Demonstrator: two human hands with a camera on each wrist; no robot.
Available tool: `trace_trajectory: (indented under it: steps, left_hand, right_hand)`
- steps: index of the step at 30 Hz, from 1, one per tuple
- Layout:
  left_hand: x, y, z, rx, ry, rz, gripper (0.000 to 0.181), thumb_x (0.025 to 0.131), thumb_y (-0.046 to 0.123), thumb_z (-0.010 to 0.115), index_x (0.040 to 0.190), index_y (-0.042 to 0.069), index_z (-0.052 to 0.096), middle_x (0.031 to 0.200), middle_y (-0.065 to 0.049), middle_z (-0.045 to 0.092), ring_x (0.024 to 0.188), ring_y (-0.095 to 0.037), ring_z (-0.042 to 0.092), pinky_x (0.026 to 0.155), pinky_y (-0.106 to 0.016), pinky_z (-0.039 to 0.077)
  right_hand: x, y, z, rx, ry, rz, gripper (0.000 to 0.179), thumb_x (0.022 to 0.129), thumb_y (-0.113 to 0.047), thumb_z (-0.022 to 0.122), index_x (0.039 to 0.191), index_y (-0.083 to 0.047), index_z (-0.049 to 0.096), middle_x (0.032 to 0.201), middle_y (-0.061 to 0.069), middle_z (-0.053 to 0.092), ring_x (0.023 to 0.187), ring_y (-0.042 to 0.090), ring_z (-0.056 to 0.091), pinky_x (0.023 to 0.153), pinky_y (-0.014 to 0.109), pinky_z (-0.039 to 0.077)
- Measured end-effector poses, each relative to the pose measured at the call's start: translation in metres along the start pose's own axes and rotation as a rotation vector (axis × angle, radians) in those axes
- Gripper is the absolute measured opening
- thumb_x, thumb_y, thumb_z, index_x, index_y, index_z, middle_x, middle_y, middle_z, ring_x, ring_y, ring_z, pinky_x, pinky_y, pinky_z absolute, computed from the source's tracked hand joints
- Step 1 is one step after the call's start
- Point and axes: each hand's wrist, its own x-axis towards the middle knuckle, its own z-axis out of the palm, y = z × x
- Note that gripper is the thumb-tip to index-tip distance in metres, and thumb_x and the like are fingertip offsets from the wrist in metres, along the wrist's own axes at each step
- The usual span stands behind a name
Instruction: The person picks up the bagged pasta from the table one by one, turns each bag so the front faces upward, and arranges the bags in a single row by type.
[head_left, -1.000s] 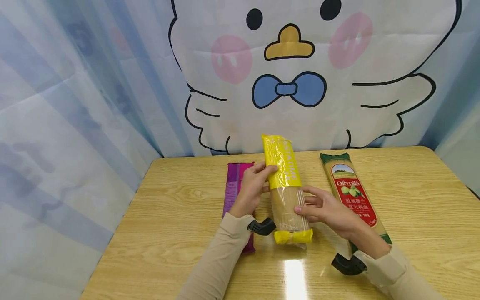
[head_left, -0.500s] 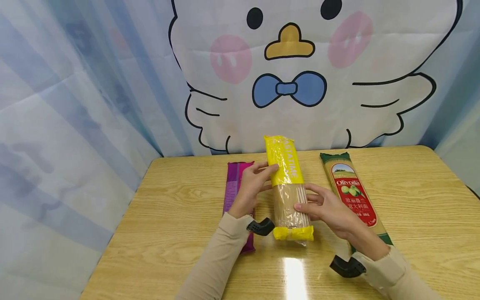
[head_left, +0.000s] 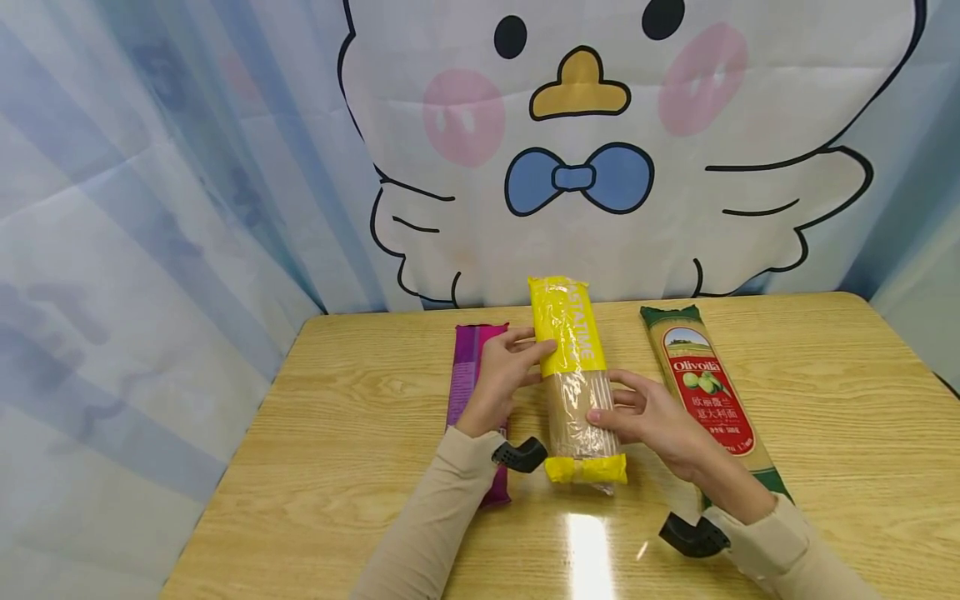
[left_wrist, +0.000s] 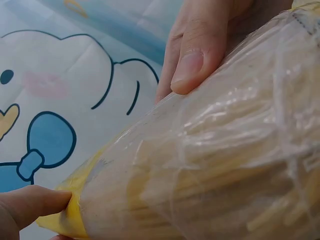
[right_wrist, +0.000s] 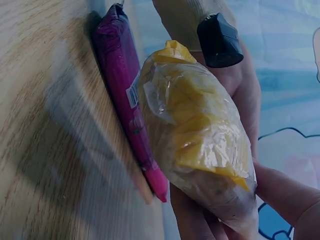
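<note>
Both hands hold a long pasta package (head_left: pixel 576 400) above the middle of the table. Its upper part is yellow with white lettering, its lower part clear with pale straight strands showing, and a yellow band closes the near end. The left hand (head_left: pixel 498 379) grips the left edge, thumb on the yellow part and fingers behind. On the right, lower down, the right hand (head_left: pixel 660 425) pinches the clear part, its thumb on the front. In the right wrist view the package's crinkled end (right_wrist: pixel 205 120) faces the camera.
A purple and pink package (head_left: pixel 463 375) lies on the wooden table (head_left: pixel 337 433), partly hidden behind the left hand. Right of the hands lies a green-ended pasta package (head_left: pixel 708 387) with a red label. A cartoon-printed curtain (head_left: pixel 585 242) hangs behind the table's far edge.
The held pasta package has shifted slightly to the right, and its far end sits a little lower in the head view. Both hands keep their grip; the other packages have stayed put.
</note>
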Motion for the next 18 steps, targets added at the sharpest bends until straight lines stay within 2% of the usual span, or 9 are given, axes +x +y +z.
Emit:
trace_trajectory:
  steps: [8, 14, 18]
  left_hand:
    - [0.0027, -0.0020, 0.0003, 0.017, 0.035, -0.008, 0.044, 0.087, 0.014, 0.077, 0.126, 0.002, 0.064, 0.112, -0.015, 0.071, 0.093, -0.022, 0.072, 0.072, -0.035, 0.062]
    - [0.0049, -0.0028, 0.0002, 0.006, 0.036, -0.012, 0.043, 0.087, 0.013, 0.077, 0.126, 0.002, 0.064, 0.111, -0.014, 0.072, 0.092, -0.021, 0.072, 0.072, -0.035, 0.062]
    - [0.0062, -0.0045, 0.0009, 0.002, 0.031, -0.014, 0.041, 0.087, 0.013, 0.076, 0.125, 0.001, 0.065, 0.112, -0.016, 0.072, 0.092, -0.021, 0.072, 0.074, -0.036, 0.062]
  right_hand:
    - [-0.0014, -0.0015, 0.0010, -0.047, 0.011, -0.015, 0.069, 0.095, -0.021, 0.069, 0.148, 0.002, 0.032, 0.131, 0.028, 0.059, 0.098, 0.023, 0.070, 0.080, 0.041, 0.060]
    - [-0.0006, -0.0010, -0.0010, -0.101, 0.041, 0.009, 0.074, 0.094, -0.025, 0.070, 0.151, 0.001, 0.030, 0.135, 0.030, 0.056, 0.102, 0.025, 0.068, 0.082, 0.041, 0.060]
    - [-0.0004, 0.0007, -0.0021, -0.104, 0.038, -0.003, 0.072, 0.095, -0.024, 0.069, 0.150, 0.001, 0.031, 0.132, 0.029, 0.057, 0.100, 0.025, 0.069, 0.081, 0.041, 0.060]
